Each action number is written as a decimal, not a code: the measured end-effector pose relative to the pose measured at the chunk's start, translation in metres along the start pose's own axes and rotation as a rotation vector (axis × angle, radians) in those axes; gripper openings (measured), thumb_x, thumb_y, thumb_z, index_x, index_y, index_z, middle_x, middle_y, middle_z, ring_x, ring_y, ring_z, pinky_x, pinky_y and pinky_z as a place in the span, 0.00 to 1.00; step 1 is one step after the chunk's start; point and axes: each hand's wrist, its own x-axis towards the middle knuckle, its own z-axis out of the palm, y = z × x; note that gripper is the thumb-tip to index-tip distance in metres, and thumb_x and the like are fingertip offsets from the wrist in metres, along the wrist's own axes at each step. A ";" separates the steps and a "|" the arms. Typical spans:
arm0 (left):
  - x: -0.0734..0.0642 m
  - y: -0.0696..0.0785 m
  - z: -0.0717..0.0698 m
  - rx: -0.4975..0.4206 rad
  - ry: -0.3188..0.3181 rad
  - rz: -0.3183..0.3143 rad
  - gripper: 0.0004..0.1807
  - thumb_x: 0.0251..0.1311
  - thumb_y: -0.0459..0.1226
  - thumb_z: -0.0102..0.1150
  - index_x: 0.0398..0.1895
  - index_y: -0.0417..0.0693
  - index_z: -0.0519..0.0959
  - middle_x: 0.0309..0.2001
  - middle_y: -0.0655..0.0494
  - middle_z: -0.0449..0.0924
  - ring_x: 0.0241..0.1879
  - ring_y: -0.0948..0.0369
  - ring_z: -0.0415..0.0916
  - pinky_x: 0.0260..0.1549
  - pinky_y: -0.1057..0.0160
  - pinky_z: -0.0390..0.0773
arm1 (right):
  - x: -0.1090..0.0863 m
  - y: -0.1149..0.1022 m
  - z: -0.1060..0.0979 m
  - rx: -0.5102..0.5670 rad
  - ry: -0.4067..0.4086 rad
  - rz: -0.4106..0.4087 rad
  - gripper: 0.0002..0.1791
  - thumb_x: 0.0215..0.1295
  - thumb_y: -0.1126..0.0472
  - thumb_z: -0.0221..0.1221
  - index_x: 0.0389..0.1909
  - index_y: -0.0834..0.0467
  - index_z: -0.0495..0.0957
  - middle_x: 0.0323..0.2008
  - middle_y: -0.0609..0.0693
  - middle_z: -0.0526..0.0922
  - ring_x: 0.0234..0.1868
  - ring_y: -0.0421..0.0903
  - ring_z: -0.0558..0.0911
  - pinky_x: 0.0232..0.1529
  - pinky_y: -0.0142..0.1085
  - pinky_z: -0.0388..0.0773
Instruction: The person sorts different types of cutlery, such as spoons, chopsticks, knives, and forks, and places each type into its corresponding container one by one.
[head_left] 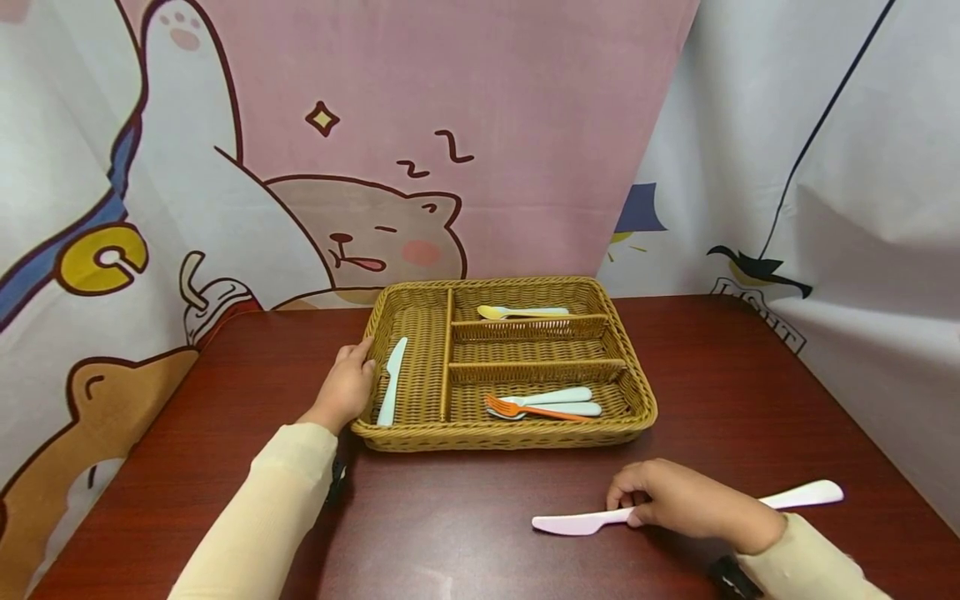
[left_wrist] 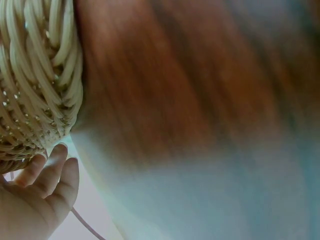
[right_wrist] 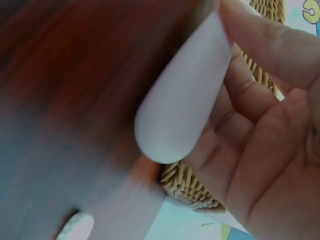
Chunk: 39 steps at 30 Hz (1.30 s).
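Observation:
My right hand [head_left: 667, 500] pinches a pale pink plastic knife [head_left: 573, 524] just above the dark red table, its blade pointing left. In the right wrist view the knife's rounded handle [right_wrist: 180, 100] runs along below the fingers. Behind that hand, the white handle [head_left: 806, 494] of another utensil shows; its other end is hidden. My left hand [head_left: 345, 385] holds the left rim of a wicker cutlery basket [head_left: 510, 436], several of its fingers [left_wrist: 52, 172] against the outer wall. A pale mint knife [head_left: 392, 383] lies in the basket's left compartment.
The basket's back right compartment holds a yellow spoon [head_left: 491, 312] with a pale utensil beside it. In the front right one, an orange fork [head_left: 525, 407] lies over pale mint utensils [head_left: 566, 395]. A printed cloth [head_left: 525, 142] hangs behind and beside the table [head_left: 450, 517].

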 end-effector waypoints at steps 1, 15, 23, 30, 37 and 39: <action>0.000 0.000 0.000 0.001 0.000 0.001 0.28 0.76 0.36 0.34 0.76 0.40 0.49 0.67 0.34 0.54 0.66 0.40 0.60 0.64 0.43 0.60 | 0.001 -0.001 0.000 0.000 0.009 -0.002 0.11 0.50 0.68 0.67 0.30 0.49 0.80 0.27 0.34 0.76 0.30 0.27 0.70 0.27 0.27 0.70; 0.000 0.000 0.001 0.000 -0.009 -0.005 0.28 0.77 0.37 0.33 0.77 0.41 0.48 0.68 0.35 0.53 0.66 0.40 0.59 0.63 0.42 0.61 | 0.015 -0.017 -0.010 0.023 0.203 -0.010 0.09 0.58 0.68 0.64 0.33 0.50 0.77 0.29 0.36 0.76 0.31 0.30 0.72 0.29 0.29 0.72; -0.002 0.000 0.000 -0.008 -0.017 -0.006 0.28 0.77 0.37 0.33 0.77 0.41 0.48 0.68 0.34 0.52 0.67 0.40 0.58 0.63 0.41 0.61 | 0.024 -0.030 -0.011 0.147 0.268 0.088 0.04 0.62 0.66 0.62 0.35 0.54 0.78 0.29 0.39 0.76 0.30 0.31 0.72 0.27 0.29 0.73; -0.002 -0.001 0.001 -0.017 -0.008 -0.014 0.28 0.77 0.37 0.33 0.77 0.43 0.48 0.68 0.35 0.52 0.66 0.40 0.60 0.63 0.42 0.62 | 0.039 -0.040 -0.015 0.204 0.348 0.149 0.06 0.62 0.69 0.62 0.38 0.59 0.77 0.30 0.44 0.76 0.32 0.34 0.74 0.30 0.30 0.74; -0.002 -0.002 0.002 -0.008 -0.003 -0.014 0.28 0.77 0.37 0.34 0.77 0.43 0.48 0.68 0.35 0.53 0.66 0.40 0.61 0.62 0.41 0.63 | 0.055 -0.048 -0.018 0.233 0.420 0.164 0.07 0.62 0.72 0.60 0.38 0.61 0.76 0.30 0.47 0.77 0.33 0.36 0.75 0.31 0.31 0.75; -0.002 -0.002 0.001 -0.008 -0.001 -0.012 0.28 0.77 0.37 0.34 0.77 0.43 0.48 0.68 0.35 0.53 0.66 0.40 0.60 0.62 0.41 0.63 | 0.060 -0.050 -0.019 0.251 0.433 0.163 0.06 0.63 0.72 0.60 0.39 0.62 0.76 0.31 0.48 0.78 0.33 0.37 0.75 0.32 0.32 0.75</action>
